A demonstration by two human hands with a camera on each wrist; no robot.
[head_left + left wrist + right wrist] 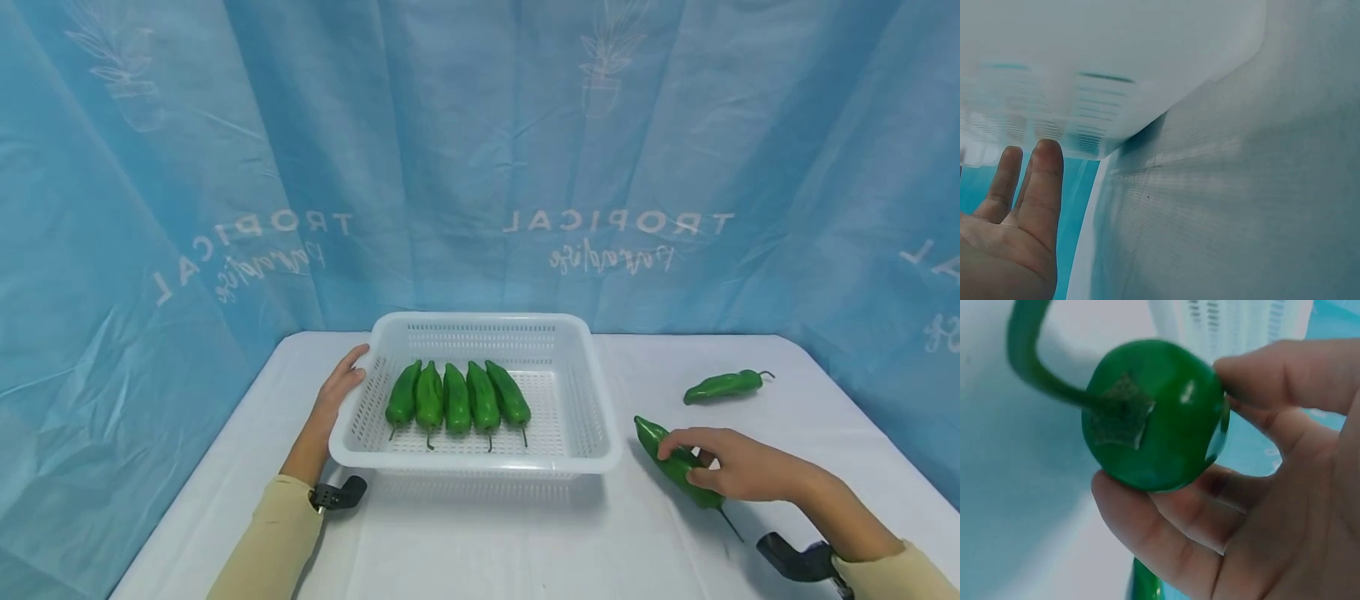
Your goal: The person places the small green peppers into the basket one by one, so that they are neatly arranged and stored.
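My right hand pinches a green pepper between thumb and fingers, to the right of the basket. In the right wrist view the pepper's stem end faces the camera, its curved stem reaching up and left. My left hand rests against the left side of a white plastic basket, its fingers straight. The left wrist view shows those fingertips at the slotted basket wall. Inside the basket several green peppers lie side by side, stems toward me.
Another green pepper lies on the white tablecloth, behind the one in my right hand. A blue printed curtain hangs behind the table and along both sides.
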